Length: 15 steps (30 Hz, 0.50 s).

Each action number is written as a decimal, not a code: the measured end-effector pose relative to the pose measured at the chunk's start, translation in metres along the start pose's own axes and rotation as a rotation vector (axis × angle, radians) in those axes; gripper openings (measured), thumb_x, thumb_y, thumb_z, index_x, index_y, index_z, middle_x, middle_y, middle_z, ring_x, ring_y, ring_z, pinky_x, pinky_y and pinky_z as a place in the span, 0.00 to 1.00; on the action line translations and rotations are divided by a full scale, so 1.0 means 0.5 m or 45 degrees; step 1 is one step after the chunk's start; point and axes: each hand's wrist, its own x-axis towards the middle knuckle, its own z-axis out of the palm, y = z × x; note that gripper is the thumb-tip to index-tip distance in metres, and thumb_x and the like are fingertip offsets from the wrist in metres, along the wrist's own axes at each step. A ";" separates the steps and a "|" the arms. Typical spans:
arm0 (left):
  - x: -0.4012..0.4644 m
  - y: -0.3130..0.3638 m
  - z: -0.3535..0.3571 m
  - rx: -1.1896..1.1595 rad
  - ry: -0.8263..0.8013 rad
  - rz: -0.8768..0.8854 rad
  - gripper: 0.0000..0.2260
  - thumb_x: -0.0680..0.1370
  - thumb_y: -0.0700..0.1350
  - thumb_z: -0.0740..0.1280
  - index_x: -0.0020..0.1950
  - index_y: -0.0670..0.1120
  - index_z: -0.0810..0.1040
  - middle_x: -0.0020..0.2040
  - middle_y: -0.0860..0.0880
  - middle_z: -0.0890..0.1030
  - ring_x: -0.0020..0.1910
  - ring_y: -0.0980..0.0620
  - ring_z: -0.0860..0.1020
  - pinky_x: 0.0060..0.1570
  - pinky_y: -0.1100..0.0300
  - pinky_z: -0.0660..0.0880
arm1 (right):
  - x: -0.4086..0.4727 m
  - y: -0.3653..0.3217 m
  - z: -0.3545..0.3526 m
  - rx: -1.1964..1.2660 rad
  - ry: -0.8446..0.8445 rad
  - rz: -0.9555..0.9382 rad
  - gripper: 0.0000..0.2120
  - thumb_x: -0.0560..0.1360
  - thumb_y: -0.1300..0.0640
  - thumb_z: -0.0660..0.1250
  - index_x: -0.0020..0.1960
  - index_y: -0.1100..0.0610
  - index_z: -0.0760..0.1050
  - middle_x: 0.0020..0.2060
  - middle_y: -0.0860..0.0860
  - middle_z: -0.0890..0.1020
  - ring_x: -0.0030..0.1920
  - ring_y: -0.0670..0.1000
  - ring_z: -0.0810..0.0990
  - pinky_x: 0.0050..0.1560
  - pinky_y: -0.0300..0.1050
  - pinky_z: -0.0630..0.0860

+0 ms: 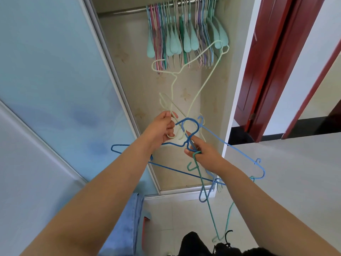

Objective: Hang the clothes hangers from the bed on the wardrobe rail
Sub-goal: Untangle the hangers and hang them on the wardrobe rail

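While the bundle is this tangled, the step in hand looks to be separating one wire hanger from the rest before lifting it to the wardrobe rail (129,10), and it would go best by freeing one hook at a time, not by pulling. The left hand (162,129) is clenched around the hooks of the pale yellow hangers (198,92), which stand up toward the rail, one of them appearing to brush the hangers hung there. The right hand (204,156) pinches the neck of a dark blue hanger (190,126), with a green hanger (204,189) hooked over its fingers and hanging down. I would keep the left grip steady, twist the blue hook clear of the yellow wire, then raise it alone. By my count the hands hold about two pale yellow hangers, two or three blue ones, counting a lighter blue hanger (243,154), and one or two green; the overlaps prevent certainty. A black hanger (227,237) sits low in view. The hung hangers (184,37) are too crowded to count, well over twenty. No bed is in view.
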 end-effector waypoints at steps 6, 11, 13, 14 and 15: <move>0.014 0.012 0.004 -0.697 0.099 -0.095 0.13 0.84 0.39 0.53 0.42 0.47 0.70 0.24 0.52 0.61 0.21 0.56 0.58 0.24 0.66 0.60 | 0.005 -0.016 0.013 -0.042 -0.037 -0.123 0.32 0.79 0.65 0.61 0.69 0.33 0.54 0.35 0.51 0.64 0.33 0.43 0.65 0.42 0.29 0.69; 0.009 0.015 0.004 -0.897 0.074 -0.040 0.14 0.84 0.39 0.52 0.40 0.47 0.69 0.25 0.51 0.66 0.22 0.55 0.62 0.25 0.65 0.61 | 0.020 -0.011 0.022 -0.048 -0.023 -0.009 0.34 0.79 0.69 0.54 0.68 0.32 0.53 0.43 0.37 0.69 0.43 0.28 0.72 0.45 0.25 0.63; 0.005 0.022 0.004 -0.942 0.069 0.023 0.14 0.84 0.39 0.51 0.41 0.47 0.69 0.28 0.51 0.70 0.24 0.55 0.66 0.27 0.64 0.64 | 0.020 -0.017 0.026 -0.042 -0.020 0.018 0.34 0.78 0.70 0.52 0.70 0.34 0.52 0.49 0.41 0.70 0.50 0.32 0.73 0.46 0.23 0.66; 0.003 0.026 0.003 -0.972 0.079 0.054 0.14 0.84 0.39 0.52 0.41 0.47 0.70 0.31 0.51 0.72 0.25 0.55 0.67 0.29 0.64 0.65 | 0.019 -0.018 0.028 -0.043 -0.016 0.027 0.34 0.78 0.70 0.51 0.71 0.36 0.53 0.50 0.42 0.70 0.52 0.35 0.72 0.46 0.21 0.66; 0.002 0.031 0.002 -0.994 0.096 0.089 0.14 0.84 0.40 0.53 0.41 0.47 0.70 0.33 0.50 0.73 0.27 0.55 0.68 0.31 0.63 0.66 | 0.018 -0.018 0.031 -0.041 -0.011 0.037 0.34 0.78 0.70 0.51 0.74 0.39 0.54 0.52 0.44 0.70 0.54 0.37 0.72 0.46 0.21 0.66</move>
